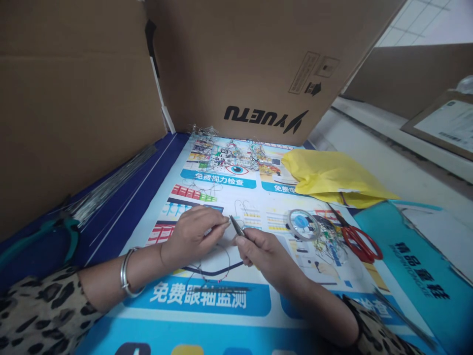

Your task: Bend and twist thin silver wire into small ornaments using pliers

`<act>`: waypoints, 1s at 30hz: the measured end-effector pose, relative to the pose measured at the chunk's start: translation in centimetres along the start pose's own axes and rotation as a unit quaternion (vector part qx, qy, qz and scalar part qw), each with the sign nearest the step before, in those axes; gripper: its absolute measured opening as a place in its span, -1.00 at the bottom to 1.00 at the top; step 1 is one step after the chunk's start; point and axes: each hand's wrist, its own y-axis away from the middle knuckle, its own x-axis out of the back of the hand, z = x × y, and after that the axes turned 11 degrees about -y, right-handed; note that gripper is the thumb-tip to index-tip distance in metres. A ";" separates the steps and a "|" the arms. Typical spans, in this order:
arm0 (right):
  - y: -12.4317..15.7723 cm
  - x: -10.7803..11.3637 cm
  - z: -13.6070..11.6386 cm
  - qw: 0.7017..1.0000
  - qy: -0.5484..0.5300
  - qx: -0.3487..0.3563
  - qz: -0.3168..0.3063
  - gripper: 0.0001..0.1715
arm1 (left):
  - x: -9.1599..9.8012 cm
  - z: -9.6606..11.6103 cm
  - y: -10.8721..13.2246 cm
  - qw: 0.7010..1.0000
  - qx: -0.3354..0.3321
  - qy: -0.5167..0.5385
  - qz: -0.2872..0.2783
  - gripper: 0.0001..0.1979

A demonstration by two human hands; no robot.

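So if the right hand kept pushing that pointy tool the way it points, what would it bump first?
Probably the left hand's fingertips: the right hand aims its small pliers up-left, tip almost at them.

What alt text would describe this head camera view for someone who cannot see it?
Two hands meet over a printed poster: the right hand holds small pliers to a thin wire pinched by the left hand. Red scissors, a yellow bag and cardboard walls surround them.
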 end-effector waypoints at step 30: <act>-0.5 0.7 2.0 0.858 0.492 0.146 -0.031 -0.68 | 1.2 -3.1 -0.6 0.914 0.032 -0.057 -0.401 -0.86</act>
